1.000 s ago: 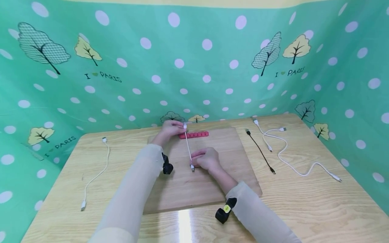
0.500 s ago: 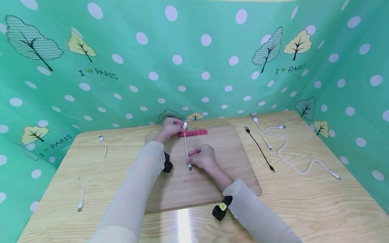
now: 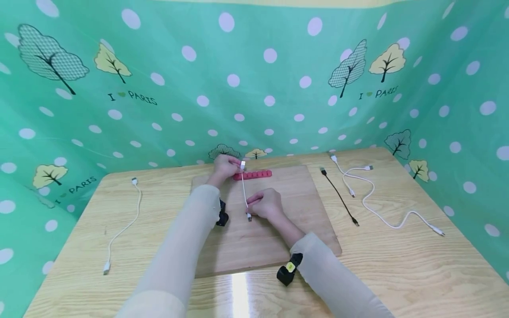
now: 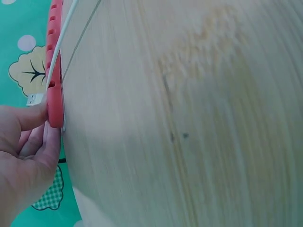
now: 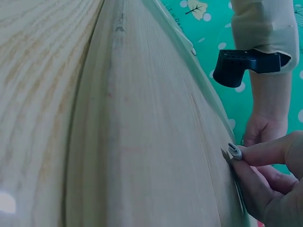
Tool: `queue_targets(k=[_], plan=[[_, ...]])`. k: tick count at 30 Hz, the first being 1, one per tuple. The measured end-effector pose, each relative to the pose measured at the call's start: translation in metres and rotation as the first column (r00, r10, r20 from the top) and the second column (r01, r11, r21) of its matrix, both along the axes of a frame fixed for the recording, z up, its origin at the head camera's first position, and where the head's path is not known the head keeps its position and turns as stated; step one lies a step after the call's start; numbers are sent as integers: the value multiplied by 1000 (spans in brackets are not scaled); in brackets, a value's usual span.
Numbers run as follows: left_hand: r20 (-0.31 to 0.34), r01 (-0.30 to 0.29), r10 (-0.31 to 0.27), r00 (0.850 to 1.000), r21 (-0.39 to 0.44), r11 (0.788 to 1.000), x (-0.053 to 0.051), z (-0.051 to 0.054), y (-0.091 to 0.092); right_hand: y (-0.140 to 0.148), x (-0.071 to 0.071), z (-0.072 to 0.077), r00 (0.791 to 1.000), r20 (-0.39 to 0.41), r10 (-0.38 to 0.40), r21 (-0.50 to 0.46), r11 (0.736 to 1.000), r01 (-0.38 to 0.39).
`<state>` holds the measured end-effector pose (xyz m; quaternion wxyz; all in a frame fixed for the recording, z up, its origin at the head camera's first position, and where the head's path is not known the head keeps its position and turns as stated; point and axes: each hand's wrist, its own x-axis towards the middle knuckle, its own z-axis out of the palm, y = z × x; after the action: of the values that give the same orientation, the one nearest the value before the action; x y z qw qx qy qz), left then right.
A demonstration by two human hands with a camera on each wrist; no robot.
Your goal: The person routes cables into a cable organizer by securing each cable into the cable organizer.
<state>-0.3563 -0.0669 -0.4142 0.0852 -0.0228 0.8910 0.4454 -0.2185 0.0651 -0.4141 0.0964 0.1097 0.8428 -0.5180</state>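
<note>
A white USB cable [image 3: 244, 190] runs taut from a red slotted cable holder [image 3: 256, 175] toward me over a wooden board [image 3: 278, 238]. At the holder's left end, my left hand [image 3: 226, 167] grips the red strip between thumb and fingers. Close beside the thumb, the cable's USB plug [image 4: 35, 99] sticks out past the strip, and the cord passes at the end slot. My right hand [image 3: 268, 204] pinches the cable's near end, its small connector [image 5: 234, 151] showing beyond the fingertips. The holder's other slots hold no cable.
On the table's left lies another white cable [image 3: 137, 212]. To the right of the board are a black cable [image 3: 338, 194] and white cables, one short [image 3: 347, 181] and one long [image 3: 374, 194]. A green polka-dot cloth [image 3: 254, 79] hangs behind the table.
The head view has shifted slightly. My right hand has moved a little up and left with the cable's near end; the left hand stays at the holder.
</note>
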Motion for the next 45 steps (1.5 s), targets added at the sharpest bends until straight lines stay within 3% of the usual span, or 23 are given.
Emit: queue_targets(k=[4, 11, 18, 30, 39, 45], plan=[[-48, -17, 18, 999, 5, 1000, 3, -5, -3, -1, -1, -3, 999, -23, 22, 51, 998, -21], [11, 20, -21, 1000, 100, 995, 4, -9, -15, -4, 4, -3, 999, -19, 45, 88, 995, -43], [21, 52, -56, 998, 149, 988, 7, -2, -22, -6, 14, 0, 998, -18, 59, 59, 997, -58], [10, 38, -40, 999, 94, 995, 16, 3, -17, -5, 21, 2, 993, -86, 78, 124, 990, -67], [-12, 37, -36, 999, 101, 994, 24, 7, -19, -7, 23, 0, 997, -56, 53, -28, 998, -55], [-28, 38, -35, 999, 100, 994, 33, 12, -26, -5, 24, 0, 998, -52, 42, 2, 999, -42]])
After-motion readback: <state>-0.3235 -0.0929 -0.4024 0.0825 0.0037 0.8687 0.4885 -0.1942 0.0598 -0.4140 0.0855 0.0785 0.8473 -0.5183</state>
